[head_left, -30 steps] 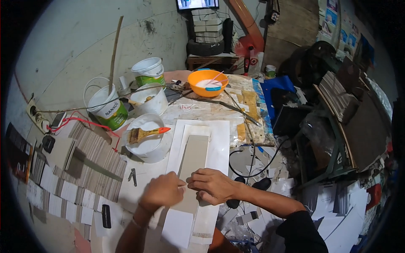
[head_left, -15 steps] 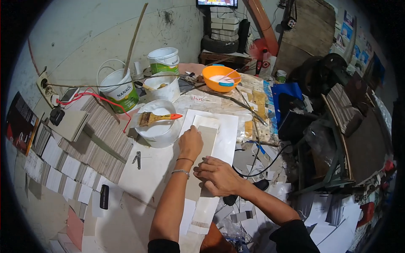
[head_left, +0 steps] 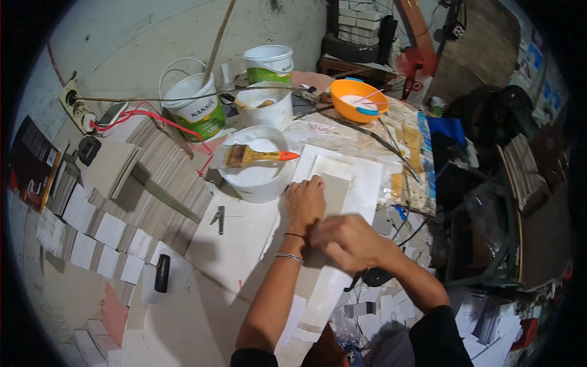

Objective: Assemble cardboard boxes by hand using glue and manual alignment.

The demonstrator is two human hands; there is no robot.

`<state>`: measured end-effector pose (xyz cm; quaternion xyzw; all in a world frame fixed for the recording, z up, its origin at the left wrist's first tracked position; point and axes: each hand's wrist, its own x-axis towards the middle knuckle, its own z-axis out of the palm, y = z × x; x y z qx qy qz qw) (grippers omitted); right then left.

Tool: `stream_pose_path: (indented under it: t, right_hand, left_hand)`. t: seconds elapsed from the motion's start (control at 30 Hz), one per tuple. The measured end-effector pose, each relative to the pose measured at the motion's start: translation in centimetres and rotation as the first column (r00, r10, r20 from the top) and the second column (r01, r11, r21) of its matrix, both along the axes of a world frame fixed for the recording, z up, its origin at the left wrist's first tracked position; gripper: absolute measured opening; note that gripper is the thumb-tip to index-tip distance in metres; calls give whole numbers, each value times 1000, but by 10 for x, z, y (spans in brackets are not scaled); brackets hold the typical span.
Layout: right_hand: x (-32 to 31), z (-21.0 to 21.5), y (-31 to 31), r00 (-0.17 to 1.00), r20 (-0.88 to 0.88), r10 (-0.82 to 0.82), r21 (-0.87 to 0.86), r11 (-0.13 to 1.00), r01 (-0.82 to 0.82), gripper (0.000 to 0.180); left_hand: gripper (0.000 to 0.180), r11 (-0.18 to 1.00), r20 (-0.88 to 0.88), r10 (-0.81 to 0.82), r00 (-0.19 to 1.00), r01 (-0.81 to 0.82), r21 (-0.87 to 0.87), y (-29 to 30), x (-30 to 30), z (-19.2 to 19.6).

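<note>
1. Head view: the grey board lies on white paper.
2. Left hand is at its left edge, right hand curled over it; whether either grasps, I cannot tell.
3. I judge: probably pressing step; next move calls for even pressure.

Bold dark lettering stands on the white band of the green-and-white bucket at upper left, with paler print on its green part; smaller print marks the similar bucket at upper centre. The dark packet at far left bears small print, too tiny to read; red handwriting on the worktop is illegible.
</note>
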<state>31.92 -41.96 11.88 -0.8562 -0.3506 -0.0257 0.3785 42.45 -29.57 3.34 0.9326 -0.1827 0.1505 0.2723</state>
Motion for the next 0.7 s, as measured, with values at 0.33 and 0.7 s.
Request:
stream_pose_path:
  t: [0.33, 0.7]
  right_hand:
    - [68, -34, 248, 633, 282, 721, -90, 676, -731, 16]
    - [59, -100, 401, 590, 550, 592, -429, 806, -409, 27]
  left_hand:
    - [3, 993, 102, -3, 995, 15, -117, 7, 5, -23]
    - [10, 983, -66, -36, 997, 23, -181, -6, -3, -13]
